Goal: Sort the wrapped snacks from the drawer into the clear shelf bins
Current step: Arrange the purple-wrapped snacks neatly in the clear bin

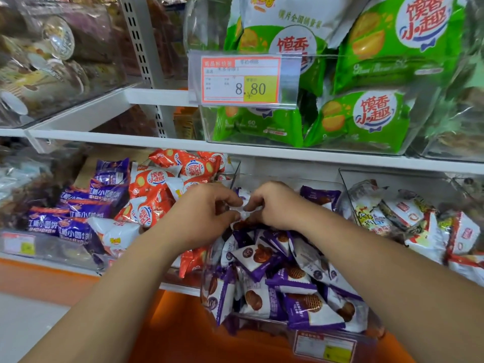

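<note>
Spillage over the front wall is the chief risk. Both hands meet above the middle clear bin (288, 180), which is heaped with purple-and-white packets (275, 260) right up to that wall.

Your left hand (209, 213) has its fingers curled and pinches a wrapped packet (243, 209). Your right hand (275, 205) pinches the same packet from the other side. The packet sits just above the heap, toward the back of the bin. Your fingers cover most of it, so it may be one packet or two pressed together. No drawer is in view.

Observe the following hazards:

- Pressing the packet down into the heap would push the loose front packets forward. The slick wrappers would then slide over the wall and fall.
- Pulling the two hands in opposite directions would strain the wrapper seal and could tear it.
- Releasing the packet too far left would drop it among the orange packets (157, 184), which lie just beside the bin wall. Releasing it too far right would send it into the white-and-red packets (408, 218). Either error undoes the sorting.
</note>
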Demonstrator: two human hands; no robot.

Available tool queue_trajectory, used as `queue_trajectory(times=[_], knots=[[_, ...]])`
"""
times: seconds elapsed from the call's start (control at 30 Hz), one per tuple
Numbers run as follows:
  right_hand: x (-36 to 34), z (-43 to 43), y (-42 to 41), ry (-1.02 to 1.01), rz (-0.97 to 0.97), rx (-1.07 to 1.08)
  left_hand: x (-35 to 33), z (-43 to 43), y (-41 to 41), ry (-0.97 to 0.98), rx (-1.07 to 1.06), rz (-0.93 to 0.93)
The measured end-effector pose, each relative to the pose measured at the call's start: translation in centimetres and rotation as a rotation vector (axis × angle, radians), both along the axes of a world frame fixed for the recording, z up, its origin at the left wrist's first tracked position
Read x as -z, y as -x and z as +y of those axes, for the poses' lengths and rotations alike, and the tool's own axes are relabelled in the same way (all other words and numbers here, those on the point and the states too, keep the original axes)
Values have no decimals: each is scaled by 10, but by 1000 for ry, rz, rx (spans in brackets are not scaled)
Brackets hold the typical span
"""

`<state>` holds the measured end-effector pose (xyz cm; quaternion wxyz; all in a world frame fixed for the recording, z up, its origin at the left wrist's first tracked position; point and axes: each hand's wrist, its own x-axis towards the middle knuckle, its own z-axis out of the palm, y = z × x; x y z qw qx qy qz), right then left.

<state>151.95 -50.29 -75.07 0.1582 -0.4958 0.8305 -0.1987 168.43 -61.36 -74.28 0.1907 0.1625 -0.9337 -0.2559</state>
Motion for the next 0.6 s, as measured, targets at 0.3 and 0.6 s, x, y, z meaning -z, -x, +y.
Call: queue_trajectory(times=[0.3, 0.6], knots=[[-35, 89, 13, 100, -93, 14, -9, 32, 25, -24, 263, -122], [-21, 126, -5, -80, -118, -46, 4, 54, 41, -43, 237, -314]])
